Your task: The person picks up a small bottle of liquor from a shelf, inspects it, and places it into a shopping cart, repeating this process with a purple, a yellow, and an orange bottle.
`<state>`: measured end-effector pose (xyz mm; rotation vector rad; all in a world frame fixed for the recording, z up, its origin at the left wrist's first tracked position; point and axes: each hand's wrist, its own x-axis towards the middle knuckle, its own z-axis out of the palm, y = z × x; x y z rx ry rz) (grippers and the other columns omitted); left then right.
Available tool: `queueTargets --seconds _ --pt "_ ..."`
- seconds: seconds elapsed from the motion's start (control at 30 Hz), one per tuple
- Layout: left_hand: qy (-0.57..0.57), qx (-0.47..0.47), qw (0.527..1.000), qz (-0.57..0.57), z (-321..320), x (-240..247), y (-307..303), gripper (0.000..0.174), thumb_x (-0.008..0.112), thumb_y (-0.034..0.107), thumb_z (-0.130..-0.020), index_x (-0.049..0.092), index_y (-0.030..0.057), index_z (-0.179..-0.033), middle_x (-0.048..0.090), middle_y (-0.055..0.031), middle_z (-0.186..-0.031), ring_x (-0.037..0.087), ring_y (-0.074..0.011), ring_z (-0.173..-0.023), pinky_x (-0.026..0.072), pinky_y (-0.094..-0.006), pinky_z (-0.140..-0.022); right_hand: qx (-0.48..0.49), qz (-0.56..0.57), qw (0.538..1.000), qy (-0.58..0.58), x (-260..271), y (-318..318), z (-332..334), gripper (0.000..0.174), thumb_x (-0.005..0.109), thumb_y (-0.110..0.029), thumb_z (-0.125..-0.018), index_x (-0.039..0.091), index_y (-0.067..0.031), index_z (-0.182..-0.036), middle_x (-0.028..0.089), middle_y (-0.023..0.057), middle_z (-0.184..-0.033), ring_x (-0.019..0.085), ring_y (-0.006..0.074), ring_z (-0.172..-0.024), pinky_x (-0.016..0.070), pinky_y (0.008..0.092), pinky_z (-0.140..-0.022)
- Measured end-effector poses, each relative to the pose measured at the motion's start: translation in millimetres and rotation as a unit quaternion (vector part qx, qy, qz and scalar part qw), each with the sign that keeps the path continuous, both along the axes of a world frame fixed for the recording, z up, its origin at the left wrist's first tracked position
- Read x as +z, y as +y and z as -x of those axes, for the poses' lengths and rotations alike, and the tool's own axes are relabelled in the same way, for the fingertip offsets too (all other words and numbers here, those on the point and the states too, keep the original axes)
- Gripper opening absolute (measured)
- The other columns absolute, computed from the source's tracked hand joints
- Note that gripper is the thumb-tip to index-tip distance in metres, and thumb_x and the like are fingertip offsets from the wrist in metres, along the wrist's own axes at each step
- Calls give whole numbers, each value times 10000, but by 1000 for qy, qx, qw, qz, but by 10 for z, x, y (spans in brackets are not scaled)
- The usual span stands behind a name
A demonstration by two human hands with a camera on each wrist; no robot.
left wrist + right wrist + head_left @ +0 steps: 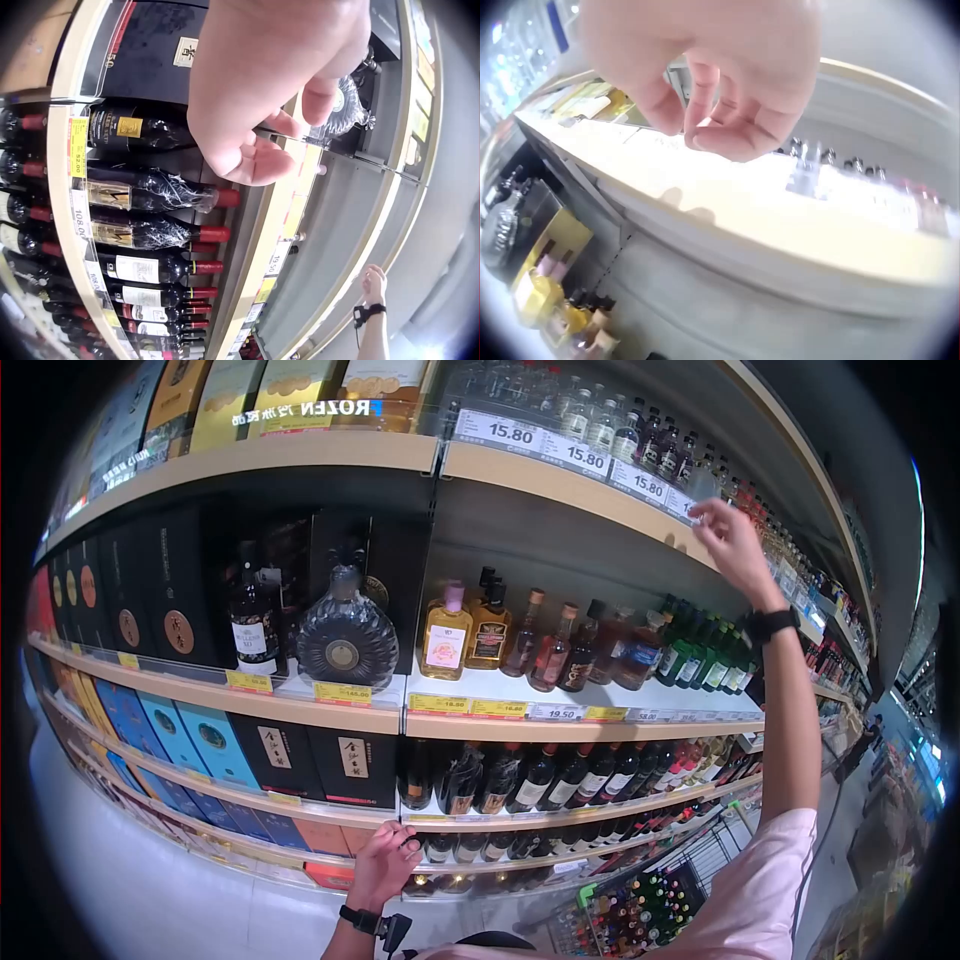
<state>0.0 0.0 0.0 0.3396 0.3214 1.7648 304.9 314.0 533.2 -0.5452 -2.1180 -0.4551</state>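
A shelf unit (pixel 570 482) fills the scene, lined with bottles and boxes, and a cart (pixel 712 845) stands near, at right. The two hands are well apart: the right hand (pixel 737 550) is raised at the upper shelf's edge, the left hand (pixel 385 865) hangs low beside the wine, fingers loosely bent, neither seen gripping anything. On the upper shelf, just beyond the right fingers, stands a small clear bottle (pixel 807 180) (rather blurred). It looks like glass, so probably light but stiff, slippery and breakable; best held round the body, below the neck. Price tags (pixel 512 430) run along the edge.
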Motion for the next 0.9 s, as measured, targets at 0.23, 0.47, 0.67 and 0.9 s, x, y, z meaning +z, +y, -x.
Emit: queueTargets --seconds 0.23,0.47,0.67,0.9 --pt "-41 32 998 -26 -2 126 -115 216 624 194 -863 527 102 -1032 533 -95 -1078 483 -204 -898 409 -340 -781 -61 -60 996 -8 606 -326 939 343 530 -87 -853 663 -39 -1166 689 166 -926 656 295 -862 502 358 -815" --pt "-62 74 995 -30 65 77 -270 224 635 206 -863 539 109 -1041 546 -100 -1069 483 -211 -897 405 -349 -787 -155 -53 983 -78 1021 101 1589 497 494 -141 -858 554 -43 -1342 591 235 -1291 549 382 -1222 419 403 -1057" --pt "-56 127 990 -22 143 159 -523 196 619 209 -883 557 111 -1041 562 -92 -1061 490 -206 -909 409 -350 -773 -171 -20 982 -79 1056 138 1920 581 544 -286 -911 455 -30 -1425 484 216 -1429 447 356 -1338 364 391 -1117" --pt "-62 168 983 -23 186 134 -699 166 571 195 -929 574 101 -1066 576 -86 -1039 513 -199 -865 417 -340 -750 -158 -7 987 -28 1073 76 2094 549 661 -349 -856 559 -21 -1284 609 210 -1276 567 353 -1213 448 409 -1016"
